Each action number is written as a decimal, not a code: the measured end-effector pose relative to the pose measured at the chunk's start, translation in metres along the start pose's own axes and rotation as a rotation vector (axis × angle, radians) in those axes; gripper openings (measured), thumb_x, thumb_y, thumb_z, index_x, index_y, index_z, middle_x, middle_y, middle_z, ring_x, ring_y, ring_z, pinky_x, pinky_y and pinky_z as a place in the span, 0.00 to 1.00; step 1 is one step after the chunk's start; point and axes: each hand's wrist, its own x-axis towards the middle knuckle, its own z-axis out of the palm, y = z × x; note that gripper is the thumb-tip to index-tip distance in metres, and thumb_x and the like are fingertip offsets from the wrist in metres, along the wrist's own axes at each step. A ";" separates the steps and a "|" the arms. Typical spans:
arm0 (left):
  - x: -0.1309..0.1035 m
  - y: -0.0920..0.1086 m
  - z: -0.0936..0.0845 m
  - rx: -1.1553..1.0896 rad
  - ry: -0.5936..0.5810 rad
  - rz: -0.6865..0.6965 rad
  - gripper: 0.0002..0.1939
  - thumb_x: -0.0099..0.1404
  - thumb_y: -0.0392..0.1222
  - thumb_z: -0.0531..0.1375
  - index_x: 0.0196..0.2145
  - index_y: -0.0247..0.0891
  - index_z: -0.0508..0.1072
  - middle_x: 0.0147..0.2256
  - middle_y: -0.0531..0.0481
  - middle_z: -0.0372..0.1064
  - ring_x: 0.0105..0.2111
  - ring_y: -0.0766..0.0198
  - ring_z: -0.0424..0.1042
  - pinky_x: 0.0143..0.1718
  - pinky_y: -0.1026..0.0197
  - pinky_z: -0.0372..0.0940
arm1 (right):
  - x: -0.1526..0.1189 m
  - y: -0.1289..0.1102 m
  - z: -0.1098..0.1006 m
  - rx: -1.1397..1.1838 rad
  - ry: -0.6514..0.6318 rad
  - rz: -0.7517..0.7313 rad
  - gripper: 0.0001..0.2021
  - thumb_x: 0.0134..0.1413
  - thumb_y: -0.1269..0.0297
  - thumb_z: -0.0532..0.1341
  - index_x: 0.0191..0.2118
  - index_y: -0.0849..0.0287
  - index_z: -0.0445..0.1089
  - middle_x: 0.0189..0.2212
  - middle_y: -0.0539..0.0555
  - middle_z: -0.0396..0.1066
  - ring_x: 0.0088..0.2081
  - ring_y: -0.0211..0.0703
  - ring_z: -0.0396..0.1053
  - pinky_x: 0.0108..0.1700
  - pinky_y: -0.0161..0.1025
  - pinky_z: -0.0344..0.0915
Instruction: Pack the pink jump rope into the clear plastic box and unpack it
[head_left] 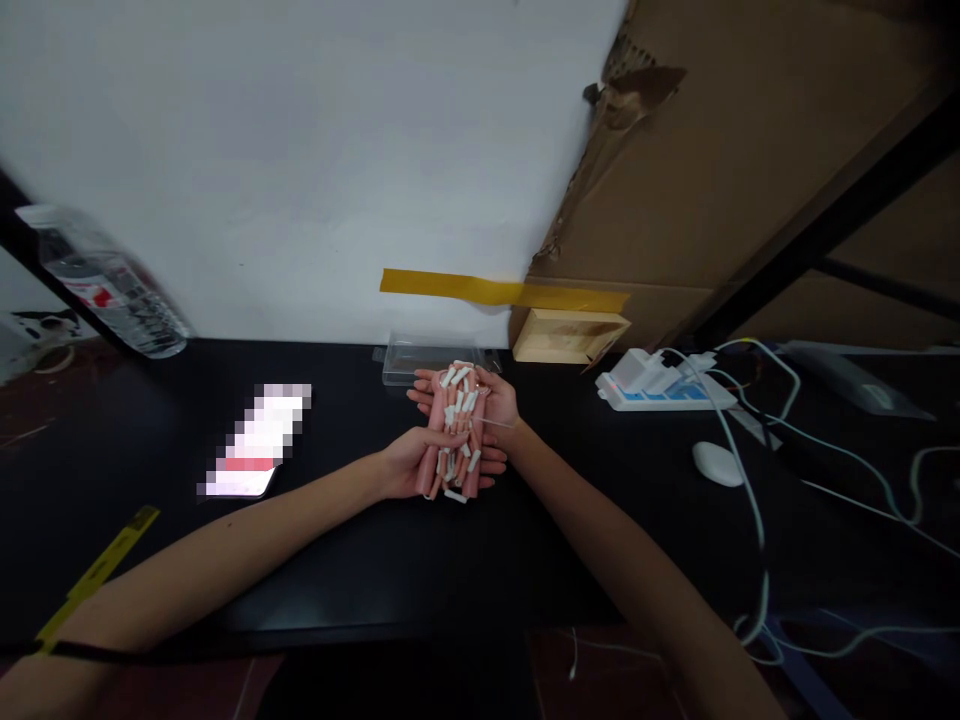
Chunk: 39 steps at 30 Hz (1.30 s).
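The left hand (409,462) is reaching in from the left, its thumb pressing across a bundle of sticks (463,432) at the middle of the scene, just above the table (337,560). Its other fingers are passing underneath and showing at the right, slightly spread. The right hand (501,400) is cupping the far part from the right, its fingers extending leftward underneath and its thumb lying along the far right side. Thick pink rods are flanking thin brown pieces and short white ones, which are lying at mixed angles. Holding this load well is probably calling for level palms, light thumb pressure and closely matched hand heights; the small pieces on top, and those at the near end, are looking likeliest to slip off.

On the surface and around it, from the left, a transparent water bottle (112,290) is leaning at the far side, and yellow tape (112,560) is lying near the left forearm. A phone (259,440) with a pixelated screen is resting nearby. A white panel (300,150) is standing behind the black table. A transparent plastic tray (427,355) is sitting just beyond the hands, below a yellow strip (480,290). Farther right, a pale wooden piece (559,338) is resting against brown cardboard (712,220) with a torn edge. A white power strip (667,400) is feeding several cables (750,500), and a white mouse (718,464) is lying nearer. A transparent bag (862,385) is resting at the far right. The room is looking dim.
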 end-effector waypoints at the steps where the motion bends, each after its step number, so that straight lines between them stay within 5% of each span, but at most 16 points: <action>1: 0.000 0.000 0.000 0.002 -0.008 -0.003 0.16 0.64 0.38 0.57 0.48 0.29 0.73 0.47 0.36 0.76 0.52 0.50 0.74 0.60 0.45 0.58 | 0.000 -0.001 0.001 0.003 -0.012 -0.002 0.33 0.58 0.46 0.45 0.54 0.68 0.69 0.52 0.64 0.75 0.58 0.55 0.69 0.67 0.55 0.53; 17: 0.002 -0.004 -0.010 -0.089 -0.134 -0.025 0.21 0.65 0.39 0.58 0.52 0.22 0.71 0.51 0.31 0.73 0.57 0.47 0.70 0.63 0.45 0.52 | 0.000 -0.011 0.014 0.137 0.088 0.150 0.42 0.64 0.40 0.35 0.54 0.76 0.68 0.50 0.73 0.74 0.57 0.58 0.70 0.64 0.58 0.58; 25: 0.002 -0.007 -0.011 -0.095 -0.102 -0.009 0.21 0.66 0.41 0.57 0.52 0.23 0.72 0.51 0.31 0.73 0.58 0.46 0.68 0.64 0.44 0.52 | 0.002 -0.009 0.013 0.123 0.130 0.183 0.43 0.64 0.39 0.32 0.53 0.74 0.68 0.47 0.72 0.76 0.52 0.57 0.74 0.61 0.57 0.62; 39: 0.000 -0.006 -0.008 -0.108 -0.075 -0.009 0.24 0.65 0.41 0.59 0.53 0.20 0.71 0.52 0.28 0.72 0.58 0.45 0.68 0.63 0.45 0.53 | 0.001 -0.009 0.013 0.023 0.109 0.134 0.46 0.60 0.33 0.33 0.50 0.70 0.72 0.49 0.70 0.76 0.59 0.60 0.68 0.64 0.59 0.58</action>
